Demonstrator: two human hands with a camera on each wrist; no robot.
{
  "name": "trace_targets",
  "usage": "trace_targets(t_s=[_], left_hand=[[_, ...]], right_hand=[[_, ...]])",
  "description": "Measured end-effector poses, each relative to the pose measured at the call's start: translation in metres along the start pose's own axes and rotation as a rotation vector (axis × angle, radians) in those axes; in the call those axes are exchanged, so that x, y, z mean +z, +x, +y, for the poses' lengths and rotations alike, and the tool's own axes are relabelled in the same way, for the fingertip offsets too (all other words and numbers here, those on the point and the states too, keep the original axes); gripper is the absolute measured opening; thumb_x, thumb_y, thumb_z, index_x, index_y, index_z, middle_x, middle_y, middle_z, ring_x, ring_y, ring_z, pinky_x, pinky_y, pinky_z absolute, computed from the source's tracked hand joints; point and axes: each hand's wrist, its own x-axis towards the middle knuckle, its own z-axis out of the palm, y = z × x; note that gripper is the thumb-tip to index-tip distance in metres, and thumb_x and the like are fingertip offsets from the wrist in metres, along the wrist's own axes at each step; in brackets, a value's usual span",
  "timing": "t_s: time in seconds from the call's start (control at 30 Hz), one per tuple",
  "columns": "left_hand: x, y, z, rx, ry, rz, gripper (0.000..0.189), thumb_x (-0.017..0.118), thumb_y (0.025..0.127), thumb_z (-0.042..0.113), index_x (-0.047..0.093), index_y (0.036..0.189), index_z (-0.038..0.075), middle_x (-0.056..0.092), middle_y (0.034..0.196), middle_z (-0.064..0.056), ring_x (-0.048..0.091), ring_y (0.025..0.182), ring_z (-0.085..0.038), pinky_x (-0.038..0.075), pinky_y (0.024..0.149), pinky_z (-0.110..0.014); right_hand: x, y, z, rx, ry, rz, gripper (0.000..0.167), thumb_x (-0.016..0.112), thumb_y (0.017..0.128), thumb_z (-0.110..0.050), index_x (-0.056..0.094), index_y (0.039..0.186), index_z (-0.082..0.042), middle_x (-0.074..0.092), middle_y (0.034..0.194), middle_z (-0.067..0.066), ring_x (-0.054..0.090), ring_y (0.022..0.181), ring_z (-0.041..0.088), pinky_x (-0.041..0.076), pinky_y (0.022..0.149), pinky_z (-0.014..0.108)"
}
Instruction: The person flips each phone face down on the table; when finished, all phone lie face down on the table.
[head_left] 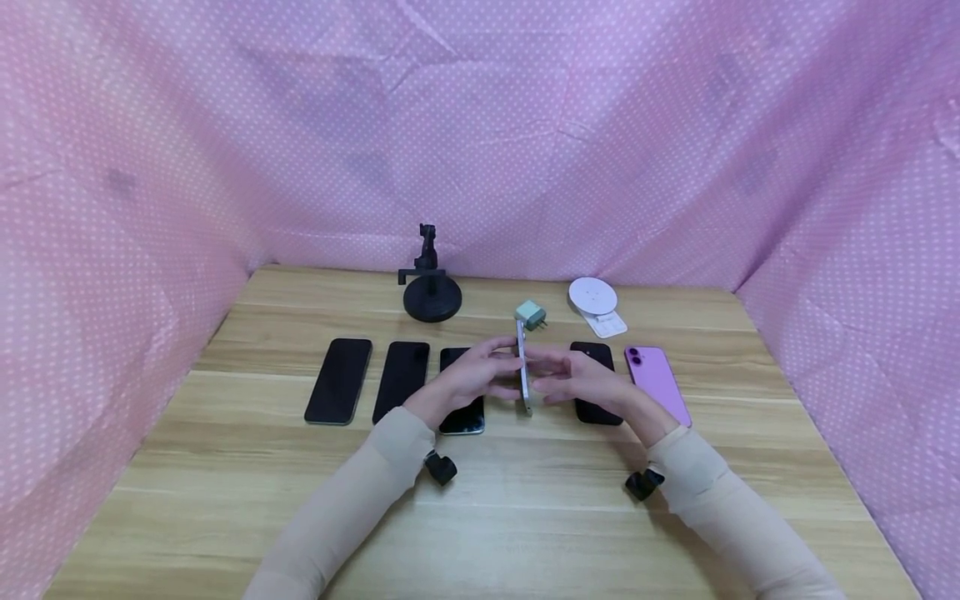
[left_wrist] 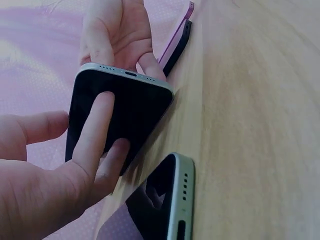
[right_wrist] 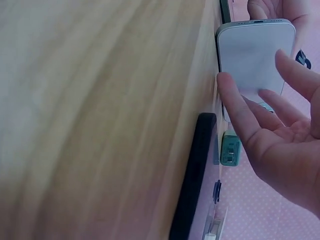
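A phone (head_left: 523, 375) stands on its long side between my two hands, screen to the left and pale back to the right, its short end facing me. My left hand (head_left: 480, 371) has long, spread fingers, and its fingertips press on the black screen (left_wrist: 135, 110). From the other side my right hand (head_left: 577, 377) reaches extended fingers to the pale back (right_wrist: 255, 55), one fingertip at its lower edge. Under the left wrist lies a dark phone (head_left: 467, 417), screen up. A black phone (head_left: 596, 410) with its lenses up lies partly hidden beneath my right hand.
Two dark phones (head_left: 339, 381) lie at left, and a purple phone (head_left: 662, 383) at right. Behind stand a black phone stand (head_left: 432, 298), a green-white charger plug (head_left: 531, 314) and a white round pad (head_left: 592, 295) over a white card (head_left: 609, 325). Pink dotted cloth (head_left: 480, 150) surrounds the table.
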Motion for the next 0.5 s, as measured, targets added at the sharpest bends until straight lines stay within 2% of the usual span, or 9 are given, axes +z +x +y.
trace_targets(t_s=[0.27, 0.5], left_hand=[[-0.0062, -0.003, -0.0061, 0.02, -0.024, -0.038, 0.05, 0.051, 0.105, 0.003, 0.038, 0.153, 0.006, 0.048, 0.146, -0.021, 0.053, 0.129, -0.035, 0.058, 0.092, -0.05], [-0.0067, -0.0044, -0.0055, -0.021, 0.005, -0.014, 0.052, 0.048, 0.105, -0.001, 0.033, 0.155, 0.003, 0.052, 0.142, -0.024, 0.063, 0.116, -0.034, 0.061, 0.085, -0.044]], right_hand=[[-0.0008, -0.0042, -0.0008, 0.032, -0.079, 0.034, 0.062, 0.065, 0.1, -0.01, 0.037, 0.155, -0.003, 0.043, 0.155, 0.019, 0.044, 0.139, 0.033, 0.05, 0.104, 0.044], [-0.0044, -0.0087, -0.0015, 0.065, -0.103, 0.072, 0.062, 0.064, 0.1, -0.007, 0.036, 0.154, 0.005, 0.04, 0.156, 0.023, 0.041, 0.141, 0.035, 0.051, 0.103, 0.041]])
